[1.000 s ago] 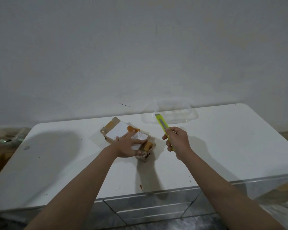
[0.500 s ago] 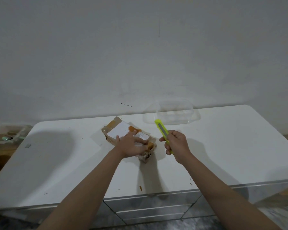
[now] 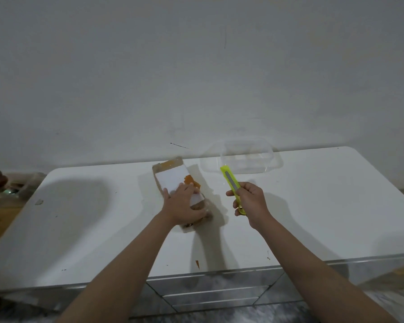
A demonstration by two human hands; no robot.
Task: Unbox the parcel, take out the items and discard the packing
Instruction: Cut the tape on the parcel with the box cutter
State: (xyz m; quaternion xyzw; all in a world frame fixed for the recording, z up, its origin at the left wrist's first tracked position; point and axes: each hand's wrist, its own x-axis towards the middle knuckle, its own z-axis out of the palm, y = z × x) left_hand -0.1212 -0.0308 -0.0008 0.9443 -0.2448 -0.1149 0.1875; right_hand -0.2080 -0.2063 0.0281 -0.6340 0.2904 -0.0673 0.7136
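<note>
A small brown cardboard parcel (image 3: 170,176) with a white label and orange tape lies flat on the white table (image 3: 324,210), its long side running away from me. My left hand (image 3: 182,206) rests palm down on the parcel's near half and grips it. To the right, my right hand (image 3: 248,200) holds a yellow-green box cutter (image 3: 230,180) above the table, its tip pointing up and away, apart from the parcel.
A clear plastic container (image 3: 243,160) sits at the table's back edge by the wall, just behind the cutter. A scrap of orange tape (image 3: 197,264) lies near the front edge. Drawers show below the tabletop. Cluttered items lie off the table's left end.
The parcel has turned under my left hand, from lying diagonally to pointing away from me. My right hand and the cutter have stayed in roughly the same place.
</note>
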